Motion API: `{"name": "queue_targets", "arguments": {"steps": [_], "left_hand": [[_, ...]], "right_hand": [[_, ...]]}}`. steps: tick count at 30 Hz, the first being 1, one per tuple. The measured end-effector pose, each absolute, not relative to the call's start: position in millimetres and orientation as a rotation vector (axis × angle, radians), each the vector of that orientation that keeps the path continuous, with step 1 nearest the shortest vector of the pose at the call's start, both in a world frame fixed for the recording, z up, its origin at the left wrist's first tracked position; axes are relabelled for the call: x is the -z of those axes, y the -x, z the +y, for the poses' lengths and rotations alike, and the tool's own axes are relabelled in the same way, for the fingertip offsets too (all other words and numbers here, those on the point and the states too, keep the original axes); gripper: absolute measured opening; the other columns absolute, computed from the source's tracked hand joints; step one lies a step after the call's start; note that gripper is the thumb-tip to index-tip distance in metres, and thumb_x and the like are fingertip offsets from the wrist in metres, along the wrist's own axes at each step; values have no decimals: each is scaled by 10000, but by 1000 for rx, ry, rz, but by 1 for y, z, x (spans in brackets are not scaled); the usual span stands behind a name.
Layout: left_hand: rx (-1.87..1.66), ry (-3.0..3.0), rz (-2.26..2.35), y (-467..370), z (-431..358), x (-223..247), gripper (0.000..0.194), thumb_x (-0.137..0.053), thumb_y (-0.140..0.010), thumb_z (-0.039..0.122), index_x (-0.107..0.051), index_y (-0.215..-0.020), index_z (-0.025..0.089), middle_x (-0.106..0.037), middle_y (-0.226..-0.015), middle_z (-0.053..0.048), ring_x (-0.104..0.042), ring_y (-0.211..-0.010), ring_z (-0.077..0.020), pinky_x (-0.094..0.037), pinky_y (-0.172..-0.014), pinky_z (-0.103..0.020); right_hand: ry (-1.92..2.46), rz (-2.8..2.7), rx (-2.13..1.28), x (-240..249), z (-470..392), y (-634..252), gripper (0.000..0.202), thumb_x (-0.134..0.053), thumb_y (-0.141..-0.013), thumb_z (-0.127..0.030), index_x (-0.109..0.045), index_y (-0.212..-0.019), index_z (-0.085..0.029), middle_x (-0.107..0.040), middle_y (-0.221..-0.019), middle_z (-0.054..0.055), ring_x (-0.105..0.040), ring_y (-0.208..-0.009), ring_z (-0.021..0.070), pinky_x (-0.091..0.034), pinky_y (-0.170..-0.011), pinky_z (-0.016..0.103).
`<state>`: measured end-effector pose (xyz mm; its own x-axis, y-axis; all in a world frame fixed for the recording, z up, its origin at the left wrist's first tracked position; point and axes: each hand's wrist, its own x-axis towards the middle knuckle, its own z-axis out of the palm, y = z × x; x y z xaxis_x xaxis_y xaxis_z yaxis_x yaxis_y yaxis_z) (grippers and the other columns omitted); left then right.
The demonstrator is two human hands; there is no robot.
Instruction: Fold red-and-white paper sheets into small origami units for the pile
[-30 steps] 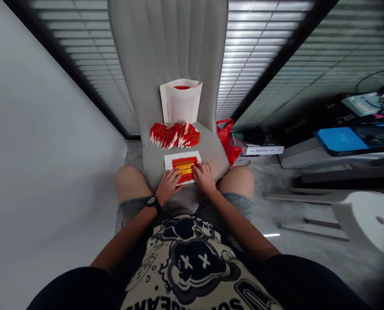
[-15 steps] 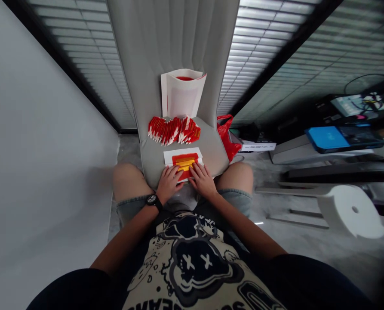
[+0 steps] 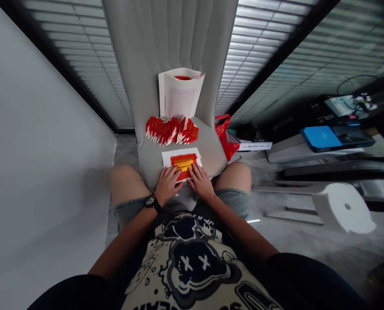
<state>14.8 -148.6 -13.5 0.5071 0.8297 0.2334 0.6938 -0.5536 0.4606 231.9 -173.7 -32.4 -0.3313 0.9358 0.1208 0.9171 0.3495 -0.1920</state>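
My left hand [image 3: 167, 184] lies palm down on the near left corner of the paper sheet [image 3: 182, 162], fingers loosely spread and nearly flat, their tips pressing on the paper's near edge. My right hand [image 3: 201, 182] mirrors it on the near right corner, fingers a little apart and gently curved, the tips touching the sheet. Neither hand grips anything; both only press down. Whether the fingertips pinch a fold I cannot tell, since they cover that edge.

The sheet is a flat white rectangle with a red block printed in its middle and a glossy gold band across the red. It rests on the near part of the chair seat [image 3: 149, 159], which is smooth grey padding, just beyond my fingertips and between my two bare knees. The gold band sits just past the tips of both hands, centred between them.

Farther along the seat lies a fanned row of folded red-and-white pieces [image 3: 171, 130], thin and pointed, overlapping like shingles. Behind them, against the ribbed grey backrest [image 3: 169, 34], a white paper pouch [image 3: 180, 92] stands upright and open, red showing inside its mouth. A black wristwatch [image 3: 150, 201] circles my left wrist. A crumpled red plastic bag [image 3: 224, 137] sits to the right of the seat.
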Motion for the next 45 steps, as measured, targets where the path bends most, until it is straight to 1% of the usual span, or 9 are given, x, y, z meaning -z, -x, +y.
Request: {"name": "queue_targets", "arguments": {"steps": [5,9,13,16,22,26,31,35,45], "left_hand": [[-604,-2468,1324,-16,-153,13,523,-579,-924,307,-504,-1433,212,-508,-1503,-137,-404,-1435,-324,-203,-1235,-578],[-579,-2507,1364,-17,-156,13,546,-565,-928,306,-487,-1458,200,-454,-1548,-151,-349,-1478,-340,-204,-1231,-599],[-505,-2607,1343,-19,-162,14,532,-503,-944,224,-474,-1470,152,-409,-1579,-159,-299,-1508,-321,-218,-1240,-568],[-421,-2675,1289,-21,-166,16,549,-475,-936,168,-458,-1483,129,-403,-1584,-153,-311,-1507,-287,-227,-1250,-525],[-270,-2717,1374,-23,-167,11,497,-457,-958,206,-511,-1447,134,-434,-1570,-129,-358,-1483,-263,-236,-1251,-484],[-205,-2728,1385,-20,-164,6,470,-442,-977,236,-533,-1430,155,-426,-1577,-115,-365,-1480,-254,-247,-1246,-466],[-139,-2717,1391,-13,-163,1,522,-422,-998,281,-447,-1508,172,-355,-1618,-100,-294,-1515,-245,-245,-1243,-452],[-111,-2703,1408,-8,-167,0,566,-408,-1009,319,-374,-1550,156,-325,-1629,-103,-270,-1525,-249,-224,-1248,-471],[-197,-2621,1456,-13,-172,2,562,-411,-990,269,-393,-1541,162,-311,-1635,-92,-257,-1529,-251,-188,-1255,-488]], "right_hand": [[1676,-2363,-133,38,-175,-229,611,-448,-1026,-434,-353,-1565,-162,-306,-1631,152,-227,-1535,294,-263,-1221,511],[1660,-2345,-172,38,-175,-228,619,-451,-1023,-441,-344,-1569,-170,-309,-1631,148,-216,-1538,290,-249,-1226,517],[1643,-2336,-202,35,-174,-228,613,-451,-1022,-440,-369,-1557,-151,-306,-1631,155,-223,-1535,292,-249,-1228,510],[1643,-2337,-201,35,-173,-228,608,-454,-1021,-436,-384,-1548,-141,-301,-1632,160,-229,-1532,290,-251,-1228,501],[1671,-2339,-224,31,-173,-226,610,-471,-1015,-427,-386,-1545,-137,-293,-1638,153,-226,-1533,287,-232,-1233,490],[1684,-2331,-219,26,-175,-226,595,-435,-1027,-441,-396,-1541,-144,-295,-1640,135,-238,-1530,276,-226,-1237,469],[1683,-2320,-209,25,-176,-228,588,-431,-1030,-449,-404,-1537,-154,-307,-1636,123,-250,-1526,266,-231,-1236,468],[1671,-2336,-207,24,-174,-231,585,-433,-1031,-451,-406,-1536,-157,-317,-1633,121,-260,-1522,266,-243,-1230,469],[1673,-2450,-163,22,-170,-238,572,-389,-1046,-441,-385,-1549,-167,-291,-1643,113,-233,-1533,260,-221,-1233,474]]}}
